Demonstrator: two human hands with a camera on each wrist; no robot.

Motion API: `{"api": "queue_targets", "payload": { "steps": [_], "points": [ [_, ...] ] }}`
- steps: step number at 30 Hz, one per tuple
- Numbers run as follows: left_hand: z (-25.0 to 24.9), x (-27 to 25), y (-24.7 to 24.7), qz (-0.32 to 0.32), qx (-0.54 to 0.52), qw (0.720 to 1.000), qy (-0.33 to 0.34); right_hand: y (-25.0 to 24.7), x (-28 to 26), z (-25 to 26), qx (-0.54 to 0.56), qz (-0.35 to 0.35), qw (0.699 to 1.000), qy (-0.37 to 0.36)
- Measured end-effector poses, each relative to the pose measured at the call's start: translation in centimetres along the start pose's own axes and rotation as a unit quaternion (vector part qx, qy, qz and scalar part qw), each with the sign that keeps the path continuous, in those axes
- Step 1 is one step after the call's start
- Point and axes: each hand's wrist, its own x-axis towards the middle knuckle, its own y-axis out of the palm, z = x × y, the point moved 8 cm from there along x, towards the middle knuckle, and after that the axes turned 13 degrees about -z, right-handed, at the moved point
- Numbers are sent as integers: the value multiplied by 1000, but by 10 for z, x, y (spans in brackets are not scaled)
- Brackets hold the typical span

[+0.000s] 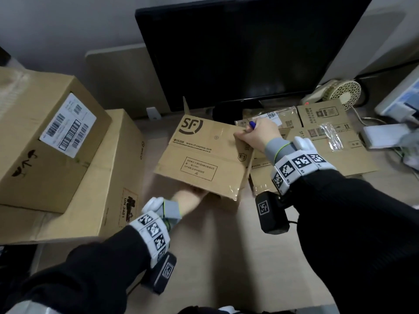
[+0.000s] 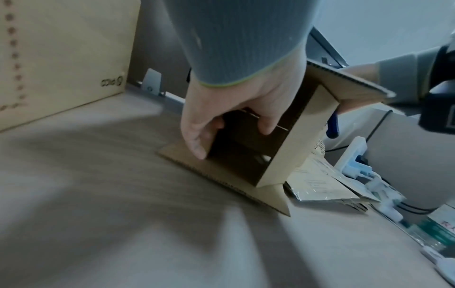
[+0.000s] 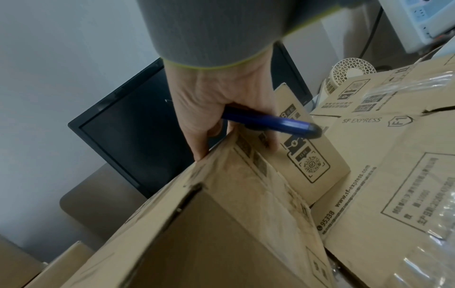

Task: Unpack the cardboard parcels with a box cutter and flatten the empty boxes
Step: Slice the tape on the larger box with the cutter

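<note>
A brown SF cardboard box (image 1: 204, 152) stands tilted in the middle of the desk, its end open with the flaps out (image 2: 283, 155). My left hand (image 1: 192, 197) reaches under its near edge; in the left wrist view the thumb and fingers (image 2: 265, 126) grip a flap inside the open end. My right hand (image 1: 247, 132) pinches the box's far right corner (image 3: 221, 194) and holds a blue box cutter (image 3: 278, 122) in the palm; its tip (image 1: 252, 125) sticks out above the hand. No blade can be made out.
Several flattened SF boxes (image 1: 317, 137) lie to the right with a clear plastic bag (image 1: 331, 134) on them. Two large parcels (image 1: 45, 137) are stacked at the left. A black monitor (image 1: 238, 53) stands behind, with a small fan (image 1: 344, 91) and cables at the far right.
</note>
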Motion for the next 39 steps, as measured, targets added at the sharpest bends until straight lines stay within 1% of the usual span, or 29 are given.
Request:
{"api": "queue_targets", "payload": {
  "steps": [2, 3, 5, 6, 8, 10, 12, 13, 14, 15, 17, 18, 20, 21, 22, 23, 24, 25, 26, 27, 28, 30, 31, 33, 34, 35, 36, 37, 39],
  "points": [
    [14, -10, -12, -29, 34, 998, -34, -1, 1, -1, 12, -8, 1000, -7],
    [27, -13, -20, -44, 42, 995, -82, -1, 1, 0, 14, -13, 1000, -14],
    [47, -8, -37, -62, 56, 987, -138, -2, 2, 2, 18, -22, 999, -23],
    [51, -4, -49, -78, 39, 984, -153, -2, 3, 2, 20, -23, 999, -23],
    [50, -1, -77, -136, -42, 974, -177, -1, 4, 2, 25, -20, 999, -22],
    [52, 10, -98, -182, -169, 947, -203, -1, 4, 2, 36, -19, 999, -24],
    [37, 14, -112, -187, -302, 915, -190, -2, 3, 2, 43, -22, 998, -29],
    [28, 14, -118, -181, -375, 891, -182, -1, 3, 1, 42, -23, 998, -31],
    [22, 13, -125, -180, -427, 869, -175, -1, 2, 2, 41, -25, 998, -33],
    [21, 14, -130, -172, -457, 855, -173, -1, 2, 2, 39, -27, 998, -33],
    [12, 10, -144, -167, -458, 860, -150, -2, 0, 2, 35, -31, 998, -35],
    [6, 6, -155, -186, -445, 866, -133, -2, 0, 2, 32, -33, 998, -36],
    [-12, 5, -172, -232, -353, 904, -68, -2, -1, 3, 22, -35, 998, -43],
    [-29, 4, -176, -241, -287, 927, -19, -2, -2, 4, 15, -36, 998, -51],
    [-42, 3, -176, -254, -220, 941, 25, -1, -3, 6, 8, -35, 998, -59],
    [-58, -2, -174, -278, -167, 944, 64, -2, -3, 7, 1, -35, 997, -67],
    [-73, -13, -174, -312, -140, 933, 112, -2, -4, 8, -5, -33, 997, -73],
    [-92, -31, -174, -340, -150, 911, 179, -2, -5, 8, -8, -30, 997, -74],
    [-111, -53, -170, -340, -184, 885, 262, -1, -5, 7, -7, -27, 997, -73],
    [-125, -73, -162, -307, -204, 869, 331, -1, -4, 7, -6, -24, 997, -72],
    [-132, -87, -152, -260, -215, 862, 377, -2, -3, 6, -5, -23, 997, -72],
    [-132, -102, -127, -152, -190, 885, 396, -3, -3, 6, -3, -25, 997, -70],
    [-125, -99, -112, -87, -163, 911, 368, -4, -3, 6, -6, -28, 997, -69],
    [-90, -75, -79, 63, -88, 963, 248, -3, -3, 6, -15, -26, 997, -65],
    [-70, -66, -67, 118, -35, 974, 189, -2, -3, 6, -17, -26, 997, -64],
    [-54, -59, -59, 149, 18, 978, 146, -1, -4, 6, -17, -25, 998, -62],
    [-43, -53, -54, 162, 47, 978, 121, -1, -3, 6, -18, -25, 998, -60],
    [-42, -49, -52, 160, 47, 980, 112, -1, -4, 6, -20, -25, 998, -57],
    [-49, -44, -53, 137, -23, 985, 105, -1, -4, 7, -26, -25, 998, -59]
  ]
}}
